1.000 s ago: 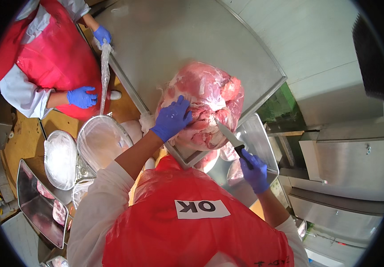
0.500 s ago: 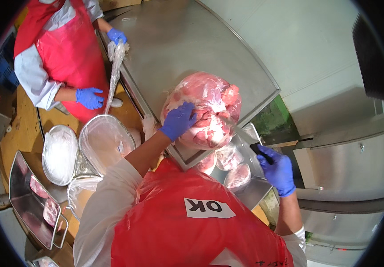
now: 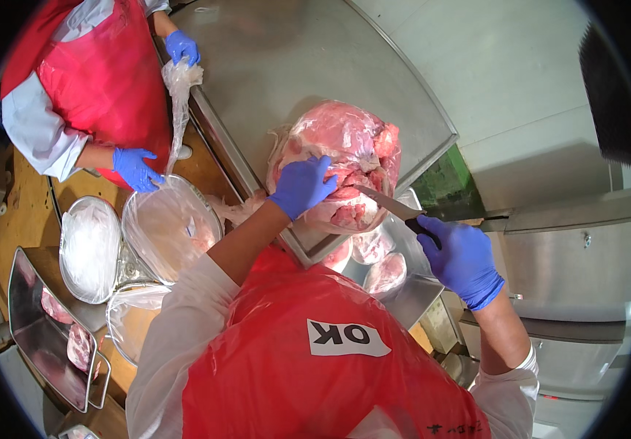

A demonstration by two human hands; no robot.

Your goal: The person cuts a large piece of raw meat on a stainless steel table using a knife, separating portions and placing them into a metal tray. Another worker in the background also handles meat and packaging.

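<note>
A large raw cut of meat (image 3: 337,128), pink with white fat, rests on the near corner of the steel table. My left hand (image 3: 303,187), in a blue glove, has its fingers curled on the meat beside a cut opening. In my right hand (image 3: 463,262), also gloved in blue, is the dark handle of a knife (image 3: 392,203). Its blade points left, with the tip at the opening, close to my left fingers. Clear plastic film (image 3: 239,211) lies by my left wrist at the table's edge.
Below the table corner, a metal container (image 3: 419,296) holds several meat pieces (image 3: 385,273). To the left stand plastic-lined tubs (image 3: 90,249) and a steel bin (image 3: 38,344) with meat. Across the steel table (image 3: 279,51), a co-worker in a red apron (image 3: 107,80) holds a plastic bag (image 3: 179,95).
My right hand has moved up and the knife lies flatter, with more of its blade showing. My left hand has shifted slightly right on the meat. The co-worker's lower hand has moved down toward a tub.
</note>
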